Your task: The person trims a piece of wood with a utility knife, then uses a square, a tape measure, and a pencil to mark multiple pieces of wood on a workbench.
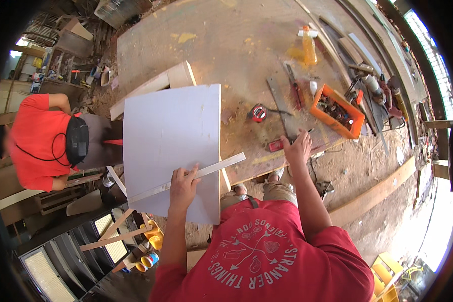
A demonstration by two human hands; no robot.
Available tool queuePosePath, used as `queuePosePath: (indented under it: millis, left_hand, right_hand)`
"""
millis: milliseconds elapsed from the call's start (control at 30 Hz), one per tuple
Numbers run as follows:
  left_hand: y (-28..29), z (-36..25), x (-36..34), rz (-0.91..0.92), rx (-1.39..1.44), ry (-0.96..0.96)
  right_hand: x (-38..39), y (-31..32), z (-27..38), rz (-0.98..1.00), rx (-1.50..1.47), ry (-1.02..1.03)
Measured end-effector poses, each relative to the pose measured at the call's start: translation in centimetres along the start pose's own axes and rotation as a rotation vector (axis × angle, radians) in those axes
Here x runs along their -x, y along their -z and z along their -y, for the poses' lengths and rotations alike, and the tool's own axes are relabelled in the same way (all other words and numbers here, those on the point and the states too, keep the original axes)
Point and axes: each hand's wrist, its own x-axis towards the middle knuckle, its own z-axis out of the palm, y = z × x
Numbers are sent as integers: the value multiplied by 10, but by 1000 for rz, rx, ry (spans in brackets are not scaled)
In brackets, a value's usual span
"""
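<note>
A pale wooden strip (214, 167) lies slantwise across a white panel (168, 118). My left hand (183, 186) presses on the strip, its fingers bent over it and holding it against the panel. My right hand (298, 147) is low over the workbench's near edge, with a thin, dark, pencil-like stick (311, 130) poking out by its fingertips. Beside its thumb are a red block (275, 145) and the lower end of a flat metal blade (276, 95); whether the thumb touches them I cannot tell. A red-and-black tape measure (258, 112) sits left of the blade.
On the workbench (236, 45) are an orange bin (357, 128) of small parts, a bottle of orange liquid (308, 48) and power tools (375, 85). A framed board (156, 83) lies behind the panel. Another person in an orange shirt (38, 138) is at the left.
</note>
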Motion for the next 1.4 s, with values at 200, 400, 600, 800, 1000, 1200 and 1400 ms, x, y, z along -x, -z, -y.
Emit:
queuePosePath:
  millis: [200,400,600,800,1000,1200,1400]
  left_hand:
    - [-15,40,13,-99,45,-71]
    - [-16,55,18,-158,102,-90]
    - [-4,49,-3,-116,190,-212]
    - [-4,32,-49,5,251,-587]
    - [-13,38,-48,177,48,-748]
    - [-16,34,-50,211,10,-734]
    - [-15,31,-51,225,-77,-744]
  right_hand:
    - [-17,13,7,185,-201,-254]
    - [41,91,38,19,-266,-167]
    - [114,122,87,171,-589,-238]
    - [158,27,157,508,-936,-215]
    - [167,-7,171,270,-965,-403]
    - [162,-20,174,225,-933,-424]
    - [155,-9,177,242,-963,-437]
